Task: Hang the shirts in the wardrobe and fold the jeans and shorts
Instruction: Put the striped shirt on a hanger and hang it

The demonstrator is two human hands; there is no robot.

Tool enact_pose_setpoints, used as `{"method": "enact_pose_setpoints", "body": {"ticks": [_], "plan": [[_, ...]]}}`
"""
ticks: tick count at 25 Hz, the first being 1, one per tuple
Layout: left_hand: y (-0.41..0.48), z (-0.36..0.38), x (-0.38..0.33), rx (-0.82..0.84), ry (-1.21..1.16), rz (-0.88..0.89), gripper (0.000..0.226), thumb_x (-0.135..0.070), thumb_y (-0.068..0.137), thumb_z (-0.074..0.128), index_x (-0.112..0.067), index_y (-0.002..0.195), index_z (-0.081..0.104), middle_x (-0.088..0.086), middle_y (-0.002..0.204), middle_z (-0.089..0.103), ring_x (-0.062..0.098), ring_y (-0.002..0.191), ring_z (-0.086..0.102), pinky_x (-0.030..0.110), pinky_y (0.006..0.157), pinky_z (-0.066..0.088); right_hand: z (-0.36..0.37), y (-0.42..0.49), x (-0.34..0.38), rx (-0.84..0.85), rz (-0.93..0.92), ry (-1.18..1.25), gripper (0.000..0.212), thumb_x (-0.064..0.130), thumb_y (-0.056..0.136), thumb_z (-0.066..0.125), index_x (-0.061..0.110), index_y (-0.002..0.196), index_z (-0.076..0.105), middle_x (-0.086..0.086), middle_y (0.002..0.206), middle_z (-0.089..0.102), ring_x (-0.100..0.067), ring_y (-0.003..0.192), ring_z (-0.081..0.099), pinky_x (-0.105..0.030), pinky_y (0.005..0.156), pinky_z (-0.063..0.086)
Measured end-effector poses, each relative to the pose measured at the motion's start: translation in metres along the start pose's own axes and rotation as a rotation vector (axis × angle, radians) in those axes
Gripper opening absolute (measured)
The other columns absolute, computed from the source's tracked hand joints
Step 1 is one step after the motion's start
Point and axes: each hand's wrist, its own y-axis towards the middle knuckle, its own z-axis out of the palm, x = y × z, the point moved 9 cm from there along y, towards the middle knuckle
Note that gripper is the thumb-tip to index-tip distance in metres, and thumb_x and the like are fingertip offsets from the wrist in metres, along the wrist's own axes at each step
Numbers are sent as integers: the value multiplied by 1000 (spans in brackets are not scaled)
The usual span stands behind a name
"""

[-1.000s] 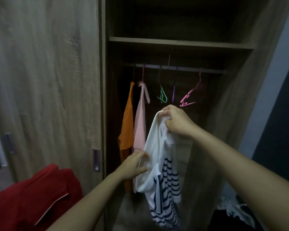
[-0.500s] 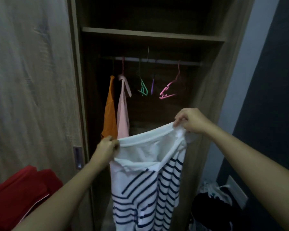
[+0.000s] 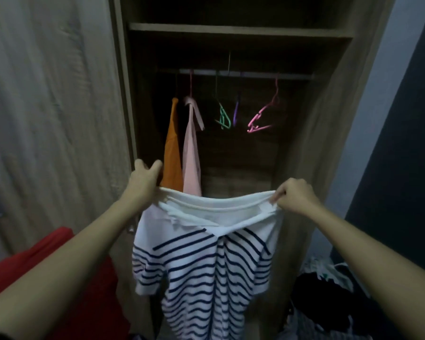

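Observation:
A white shirt with navy stripes (image 3: 206, 278) hangs in front of the open wardrobe, its white upper edge stretched level between my hands. My right hand (image 3: 295, 200) pinches the right end of that edge. My left hand (image 3: 142, 177) pokes up past the left end with fingers loosely spread, and the cloth lies across its wrist. On the rail (image 3: 231, 73) behind hang an orange shirt (image 3: 173, 153) and a pink shirt (image 3: 192, 155). Beside them hang bare hangers: green (image 3: 223, 119), purple (image 3: 236, 111) and pink (image 3: 260, 121).
The wardrobe's sliding door (image 3: 54, 119) fills the left side. A red garment (image 3: 59, 266) lies at the lower left. A pile of dark and patterned clothes (image 3: 324, 303) sits on the floor at the lower right, by the grey wall (image 3: 383, 94).
The shirt went from bunched to spread wide between my hands. My left hand rose and slid forward past the shirt's edge; my right hand moved down and to the right.

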Motion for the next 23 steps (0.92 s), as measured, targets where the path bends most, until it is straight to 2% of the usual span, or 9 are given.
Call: {"method": "enact_pose_setpoints", "body": {"ticks": [3, 6, 8, 10, 13, 14, 16, 18, 23], "plan": [[5, -20, 10, 29, 36, -31, 29, -12, 78, 65, -12, 104, 51, 13, 92, 59, 31, 81, 58, 32, 65, 40, -3, 7, -3, -40, 40, 73, 18, 14, 78, 63, 24, 84, 77, -2, 101, 73, -23, 98, 64, -36, 92, 51], [-2, -7, 4, 243, 13, 71, 17, -19, 75, 75, -15, 90, 69, 0, 84, 66, 8, 70, 57, 15, 56, 36, 11, 15, 4, 60, 10, 76, 15, 19, 78, 70, 24, 91, 76, 0, 107, 71, -21, 104, 63, -30, 92, 48], [-5, 0, 11, 343, -52, 83, 17, -19, 77, 74, -16, 94, 71, -5, 87, 66, 2, 71, 57, 13, 55, 36, 16, 17, 7, 65, 6, 104, 14, 20, 78, 71, 25, 90, 76, -1, 107, 71, -20, 102, 63, -28, 88, 47], [-4, -4, 21, 358, -199, 79, 22, -10, 78, 71, -21, 97, 68, -8, 92, 65, 2, 79, 58, 13, 59, 39, 17, 17, 12, 42, 2, 133, 22, 8, 79, 64, 24, 88, 76, -3, 107, 70, -22, 99, 63, -25, 83, 47], [-8, -2, 21, 442, -475, 113, 34, 9, 79, 56, -23, 86, 68, -9, 113, 59, 4, 105, 54, 16, 72, 43, 23, 18, 26, 104, -72, 130, 38, -5, 77, 53, 23, 84, 77, -3, 107, 69, -20, 98, 62, -23, 79, 45], [-10, 0, 20, 460, -488, 132, 39, 11, 80, 52, -23, 79, 70, -10, 119, 56, 2, 110, 51, 17, 77, 43, 27, 19, 32, 135, -111, 130, 40, -7, 77, 51, 22, 85, 77, -2, 109, 68, -17, 99, 61, -22, 81, 45], [-6, 7, 24, 449, -438, 154, 48, 12, 81, 48, -28, 71, 73, -11, 115, 60, -3, 105, 54, 18, 83, 46, 34, 20, 40, 181, -170, 116, 44, -11, 76, 49, 20, 91, 76, -2, 111, 68, -14, 102, 60, -19, 85, 43], [-2, 18, 27, 406, -375, 129, 50, 12, 78, 49, -32, 77, 73, -7, 104, 69, -2, 91, 61, 17, 80, 50, 43, 17, 45, 227, -200, 104, 50, -14, 74, 44, 18, 96, 75, -1, 114, 66, -14, 106, 58, -19, 86, 43], [7, 56, 31, 327, -324, 38, 47, 8, 77, 50, -19, 109, 72, 5, 119, 66, 16, 85, 63, 7, 62, 41, 59, 22, 36, 220, -114, 155, 55, -15, 75, 41, 21, 104, 71, -1, 128, 56, -18, 116, 52, -27, 93, 45]]}}
